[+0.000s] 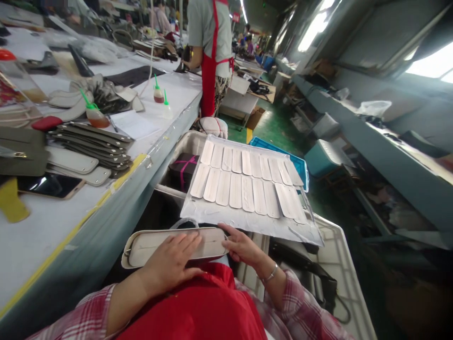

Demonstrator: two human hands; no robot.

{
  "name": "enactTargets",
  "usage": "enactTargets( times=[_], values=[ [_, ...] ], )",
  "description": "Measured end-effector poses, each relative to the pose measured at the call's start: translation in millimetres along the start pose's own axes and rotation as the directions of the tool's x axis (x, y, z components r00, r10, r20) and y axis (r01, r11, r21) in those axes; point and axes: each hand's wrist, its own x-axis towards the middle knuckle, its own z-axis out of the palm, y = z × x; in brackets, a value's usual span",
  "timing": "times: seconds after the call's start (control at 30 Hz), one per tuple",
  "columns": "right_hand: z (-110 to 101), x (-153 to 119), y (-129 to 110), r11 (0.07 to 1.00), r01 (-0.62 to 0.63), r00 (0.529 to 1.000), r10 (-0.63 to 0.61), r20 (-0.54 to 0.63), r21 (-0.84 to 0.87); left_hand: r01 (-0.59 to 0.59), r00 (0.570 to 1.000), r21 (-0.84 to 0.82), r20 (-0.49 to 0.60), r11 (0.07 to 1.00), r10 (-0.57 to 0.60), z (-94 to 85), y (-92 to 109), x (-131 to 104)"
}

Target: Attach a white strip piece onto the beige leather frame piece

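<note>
Left hand (172, 264) laid flat, fingers spread, on top of the long beige panel (173, 245); not closed around it. Right hand (240, 246) at the panel's right end, fingers narrow and pinching the edge. Panel held level over the lap, above the red apron (198, 307), between the worktop (42, 231) on the left and the white crate (339, 264) on the right.

Recommended handling for the pressing step in hand:
- Keep the left palm flat and press evenly along the centre seam; avoid fingertip pressure alone, likely to leave dents.
- Steady the right end with the pinch; keep the panel level to prevent sliding off the lap.
- Work from the centre outward, judging from the long, narrow shape.

Nearby: paper sheet (247, 212) bearing two rows of pale strips (244, 182), lying across the crate just beyond the panel, apart from both hands. Avoid brushing the sheet; the strips appear loose. Glue bottles (159, 93) with green nozzles, a stack of dark panels (95, 141) and a phone (49, 185) on the worktop, well apart. Another person in a red apron (209, 52) standing farther along the worktop.
</note>
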Motion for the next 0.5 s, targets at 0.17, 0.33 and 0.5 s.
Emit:
enactTargets(
  times=[0.17, 0.33, 0.5],
  values=[
    [3, -3, -2, 1.0, 0.014, 0.998, -0.015, -0.056, -0.011, 0.069, 0.971, -0.072, 0.235, 0.995, -0.051, -0.6, 0, 8],
    [6, -5, -3, 0.999, 0.033, 0.996, -0.033, -0.083, 0.002, 0.02, 0.949, -0.077, 0.315, 0.997, 0.005, -8.6, -1, 9],
    [11, -7, -8, 0.999, 0.05, 0.993, -0.051, -0.106, -0.014, -0.023, 0.954, -0.075, 0.298, 0.997, 0.044, -7.0, -3, 11]
  ],
)
